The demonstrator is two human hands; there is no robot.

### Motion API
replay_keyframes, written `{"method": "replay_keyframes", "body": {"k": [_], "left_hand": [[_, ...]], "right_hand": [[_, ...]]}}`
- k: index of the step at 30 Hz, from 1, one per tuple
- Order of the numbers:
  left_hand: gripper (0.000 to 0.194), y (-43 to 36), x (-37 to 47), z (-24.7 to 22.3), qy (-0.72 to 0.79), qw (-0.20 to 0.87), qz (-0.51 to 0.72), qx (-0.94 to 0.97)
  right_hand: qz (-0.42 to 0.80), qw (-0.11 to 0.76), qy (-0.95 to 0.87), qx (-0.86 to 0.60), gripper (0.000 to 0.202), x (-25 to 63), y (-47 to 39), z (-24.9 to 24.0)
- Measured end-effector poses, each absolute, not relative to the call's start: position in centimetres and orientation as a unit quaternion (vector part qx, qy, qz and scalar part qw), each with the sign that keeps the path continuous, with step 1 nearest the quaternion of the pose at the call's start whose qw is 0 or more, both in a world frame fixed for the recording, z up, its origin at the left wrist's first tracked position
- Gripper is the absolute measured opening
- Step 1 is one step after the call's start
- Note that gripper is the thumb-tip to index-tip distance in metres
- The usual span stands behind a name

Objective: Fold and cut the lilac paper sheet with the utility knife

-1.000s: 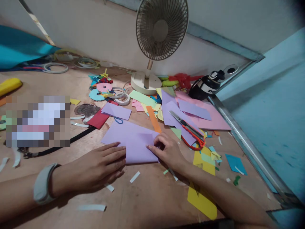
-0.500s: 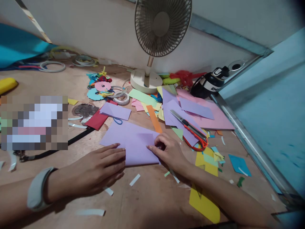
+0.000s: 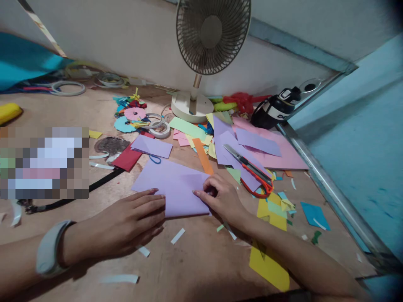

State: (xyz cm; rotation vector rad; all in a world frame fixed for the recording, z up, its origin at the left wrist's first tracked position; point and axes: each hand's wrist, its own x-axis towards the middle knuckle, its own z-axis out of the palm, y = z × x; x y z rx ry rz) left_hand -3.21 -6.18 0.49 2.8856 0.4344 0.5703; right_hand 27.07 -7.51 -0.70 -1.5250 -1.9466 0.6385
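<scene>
A purple paper sheet (image 3: pixel 179 184), its near edge folded over, lies on the wooden table in the middle of the head view. My left hand (image 3: pixel 126 222) rests flat on its near left part, fingers stretched out. On the right edge, my right hand (image 3: pixel 220 195) pinches the sheet between thumb and curled fingers. Just beyond it are smaller purple pieces (image 3: pixel 154 146), a blue loop (image 3: pixel 155 159) and an orange strip (image 3: pixel 202 155). An orange box cutter and scissors (image 3: pixel 255 172) lie on purple paper to the right.
A fan (image 3: pixel 192 107) stands at the back, with a black bottle (image 3: pixel 273 110) to its right. Tape rolls (image 3: pixel 159 129) and colored cutouts sit left of the fan base. Yellow paper (image 3: pixel 269 268) lies under my right forearm. Paper scraps are scattered about, and a blurred patch covers the left.
The view has shifted very slightly. Both hands keep their places on the purple sheet.
</scene>
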Motion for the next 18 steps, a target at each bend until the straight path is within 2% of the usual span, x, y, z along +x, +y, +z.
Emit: {"method": "replay_keyframes", "body": {"k": [13,18], "left_hand": [[0.024,-6.1,-3.3,0.8,0.136,0.082,0.186,0.97],[0.026,-5.8,-4.2,1.2,0.196,0.116,0.269,0.936]], "right_hand": [[0.249,0.287,-0.73,-0.569,0.027,27.0,-7.5,-0.4],[0.245,0.285,-0.732,-0.569,0.028,27.0,-7.5,-0.4]]}}
